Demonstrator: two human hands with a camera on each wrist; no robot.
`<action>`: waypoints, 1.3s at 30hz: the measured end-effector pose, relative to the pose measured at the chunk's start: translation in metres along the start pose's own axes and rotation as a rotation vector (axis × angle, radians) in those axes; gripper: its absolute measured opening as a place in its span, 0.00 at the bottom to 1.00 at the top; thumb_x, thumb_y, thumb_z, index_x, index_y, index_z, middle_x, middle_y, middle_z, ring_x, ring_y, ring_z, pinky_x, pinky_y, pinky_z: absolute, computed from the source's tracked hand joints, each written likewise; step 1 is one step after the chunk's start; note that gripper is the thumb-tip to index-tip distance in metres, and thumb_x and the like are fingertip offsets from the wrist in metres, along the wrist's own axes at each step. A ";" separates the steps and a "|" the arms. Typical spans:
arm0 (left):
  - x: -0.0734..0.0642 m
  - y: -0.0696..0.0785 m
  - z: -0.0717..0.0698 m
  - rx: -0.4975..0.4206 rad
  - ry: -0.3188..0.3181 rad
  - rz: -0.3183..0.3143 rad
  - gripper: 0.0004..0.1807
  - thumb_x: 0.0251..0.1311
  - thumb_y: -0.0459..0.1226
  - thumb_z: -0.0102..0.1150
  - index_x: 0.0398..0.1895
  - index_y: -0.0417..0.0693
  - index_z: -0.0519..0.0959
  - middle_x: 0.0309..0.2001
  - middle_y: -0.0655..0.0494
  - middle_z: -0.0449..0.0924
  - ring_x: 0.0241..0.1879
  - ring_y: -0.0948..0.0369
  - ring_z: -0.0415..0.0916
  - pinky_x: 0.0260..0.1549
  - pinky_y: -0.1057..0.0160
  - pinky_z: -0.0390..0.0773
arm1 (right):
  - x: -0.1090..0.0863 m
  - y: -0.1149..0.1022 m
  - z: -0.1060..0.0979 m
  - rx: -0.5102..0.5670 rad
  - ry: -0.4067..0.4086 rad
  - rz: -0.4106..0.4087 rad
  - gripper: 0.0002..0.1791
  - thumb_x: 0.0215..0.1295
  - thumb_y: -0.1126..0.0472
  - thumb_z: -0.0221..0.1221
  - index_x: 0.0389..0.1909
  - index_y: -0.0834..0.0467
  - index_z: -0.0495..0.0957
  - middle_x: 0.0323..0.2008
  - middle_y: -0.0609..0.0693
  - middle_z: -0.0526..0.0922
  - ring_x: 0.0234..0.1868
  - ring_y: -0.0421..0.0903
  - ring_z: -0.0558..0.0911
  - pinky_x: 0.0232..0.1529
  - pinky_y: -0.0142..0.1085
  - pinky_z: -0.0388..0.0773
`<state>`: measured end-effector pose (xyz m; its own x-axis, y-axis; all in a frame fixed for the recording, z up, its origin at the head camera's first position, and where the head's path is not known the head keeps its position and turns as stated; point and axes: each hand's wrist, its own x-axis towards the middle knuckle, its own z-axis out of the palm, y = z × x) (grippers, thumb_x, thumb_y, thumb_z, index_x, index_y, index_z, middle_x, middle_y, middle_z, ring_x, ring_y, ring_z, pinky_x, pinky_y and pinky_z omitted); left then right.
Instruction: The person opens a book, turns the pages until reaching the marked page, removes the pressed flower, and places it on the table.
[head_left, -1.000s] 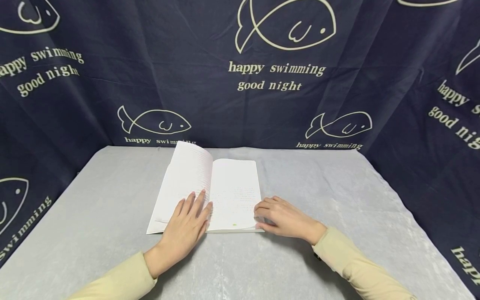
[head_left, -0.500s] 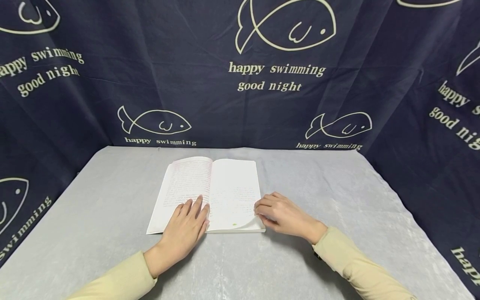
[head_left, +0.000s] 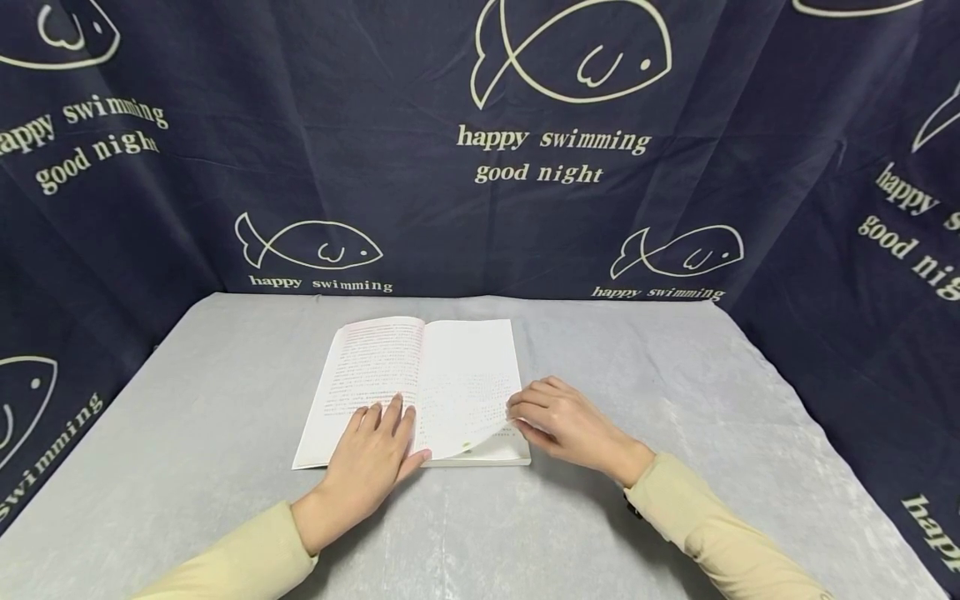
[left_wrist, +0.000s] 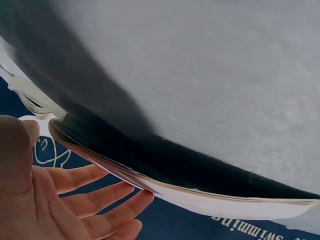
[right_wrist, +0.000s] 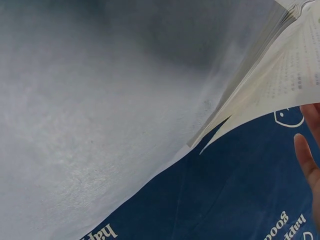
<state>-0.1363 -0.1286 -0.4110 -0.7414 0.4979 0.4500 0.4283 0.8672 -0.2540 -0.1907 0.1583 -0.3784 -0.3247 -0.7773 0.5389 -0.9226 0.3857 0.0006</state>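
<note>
Paperback book (head_left: 461, 354) lies open on the grey tablecloth (head_left: 637, 350), near the middle of the head view, its gutter running away from the person; the left page (head_left: 375, 367) carries close rows of print with a pinkish tint towards the top and the gutter; the left hand (head_left: 363, 462) rests on the lower part of that page, its fingers straight and a little apart, its thumb reaching across the gutter at the near edge; in the left wrist view the same fingers are spread, with tips meeting the paper; the right hand (head_left: 566, 425) is at the book's right edge, fingers bent and thumb drawn in, pinching the outer margin of a raised page (head_left: 476, 417); the near corner of this page curls up off the stack and bares a strip of the page beneath (head_left: 501, 450), where some print shows; the right wrist view has the printed paper bowing away from the block of leaves, with only part of the right hand in frame; cream sleeves (head_left: 232, 558) cover both forearms; a small dark object (head_left: 633, 508) shows under the right cuff, too hidden to name; a navy curtain (head_left: 420, 192) hangs behind and to both sides, printed with pale fish outlines and the words "happy swimming good night"
</note>
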 end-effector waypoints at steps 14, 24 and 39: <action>0.002 0.003 0.000 0.098 0.016 0.023 0.42 0.46 0.67 0.46 0.45 0.38 0.77 0.47 0.42 0.77 0.41 0.47 0.76 0.44 0.54 0.73 | 0.006 -0.001 -0.001 -0.004 0.114 -0.043 0.08 0.62 0.60 0.55 0.35 0.58 0.80 0.37 0.46 0.83 0.41 0.43 0.78 0.47 0.34 0.71; 0.001 0.004 -0.001 0.101 0.007 0.025 0.40 0.48 0.66 0.46 0.46 0.39 0.77 0.48 0.42 0.77 0.41 0.47 0.76 0.43 0.54 0.73 | 0.007 -0.002 -0.002 -0.010 0.126 -0.049 0.07 0.61 0.60 0.56 0.35 0.58 0.80 0.36 0.47 0.83 0.41 0.43 0.79 0.47 0.35 0.71; -0.001 0.004 -0.003 0.025 -0.037 -0.009 0.34 0.54 0.60 0.45 0.50 0.41 0.75 0.51 0.42 0.76 0.45 0.47 0.75 0.44 0.52 0.72 | 0.005 -0.001 -0.005 0.000 0.124 -0.005 0.09 0.61 0.60 0.55 0.37 0.59 0.79 0.39 0.48 0.82 0.43 0.44 0.78 0.49 0.36 0.71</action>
<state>-0.1322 -0.1260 -0.4102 -0.7642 0.4893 0.4202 0.4086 0.8714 -0.2717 -0.1899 0.1567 -0.3714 -0.2921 -0.7117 0.6389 -0.9242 0.3820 0.0030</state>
